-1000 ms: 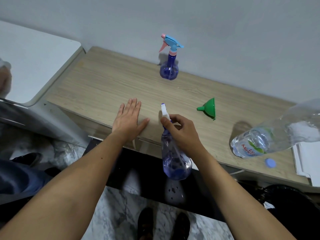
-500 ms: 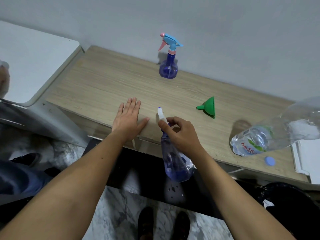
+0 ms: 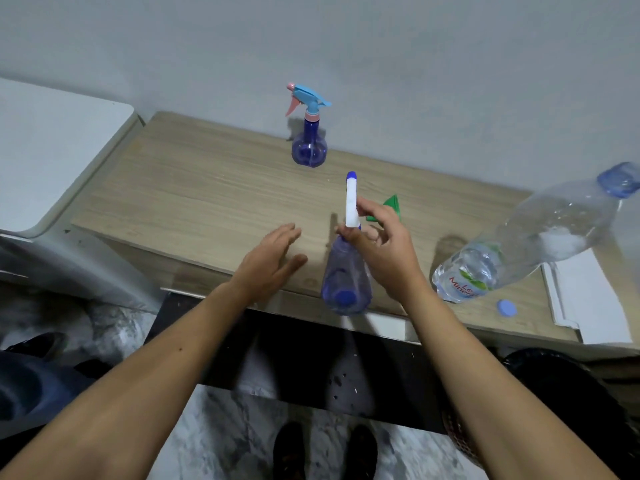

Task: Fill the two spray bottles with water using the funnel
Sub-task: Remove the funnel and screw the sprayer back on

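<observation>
Bringing the first spray bottle (image 3: 346,282) up over the near edge of the desk (image 3: 194,202), I grasp it with my right hand (image 3: 384,251), fingers curled round its neck just under the white spray head (image 3: 351,202), which points away from me with a blue tip. My left hand (image 3: 270,263) hangs just beside the bottle, fingers straight and relaxed, holding nothing. I judge the job to be at its very start: neither bottle is open yet, and this one looks empty or nearly so, its tinted blue body see-through down to a dark blue patch near the base.

The next move, as I read it, is to set the bottle upright on the desk, steady its body with the free hand and twist off the spray head, so the funnel can sit in the neck.

To the right stands a large clear water bottle (image 3: 519,244), partly filled, leaning in the wide lens; I cannot tell whether its mouth is capped. A small blue cap (image 3: 506,308) lies just beside its base, near the desk's front edge. The green funnel (image 3: 393,204) lies on its side behind my right hand, partly hidden by it.

Farthest off, near the wall, the second spray bottle (image 3: 309,150) stands upright, round blue body, pink collar, light blue head with a pink trigger screwed on. It too will need opening before filling.
</observation>
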